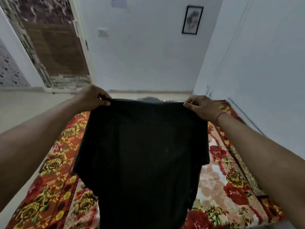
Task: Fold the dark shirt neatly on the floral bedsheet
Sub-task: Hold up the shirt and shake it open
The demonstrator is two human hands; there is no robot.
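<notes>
The dark shirt [142, 156] hangs in the air in front of me, spread wide and reaching down past the bottom of the view. My left hand [94, 97] pinches its top edge at the left corner. My right hand [202, 106] pinches the top edge at the right corner; a thin band circles that wrist. Below the shirt lies the floral bedsheet [227, 187], red and orange with yellow and pink flowers. The shirt hides the middle of the sheet.
A white wall [257, 71] runs along the right side of the bed. A framed picture [192, 19] hangs on the far wall. A door [54, 47] with a patterned covering stands at the left, with pale floor [33, 103] beside the bed.
</notes>
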